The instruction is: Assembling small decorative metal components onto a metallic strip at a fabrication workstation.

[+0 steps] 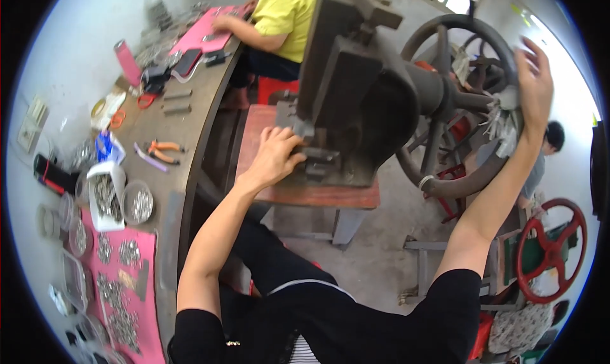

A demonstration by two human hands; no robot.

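A dark metal hand press (pixel 356 90) stands on a small reddish wooden table (pixel 260 132) in front of me. At the press's bed, my left hand (pixel 277 155) has its fingers bent close together beside a small metal block (pixel 321 155). What those fingers pinch, if anything, is hidden. On the right, a large dark handwheel (pixel 460 187) is joined to the press by a thick shaft. My right hand (pixel 535 84) lies along the wheel's outer rim, its fingers stretched upward and slightly apart. Pale rags (pixel 505 125) are tied around the rim below that hand.
A long workbench (pixel 200 103) on the left carries orange-handled pliers (pixel 165 149), tubs of small metal parts (pixel 138 202) and a pink mat (pixel 149 256). A person in a yellow top (pixel 289 14) sits at its far end. A red handwheel (pixel 551 249) stands at right.
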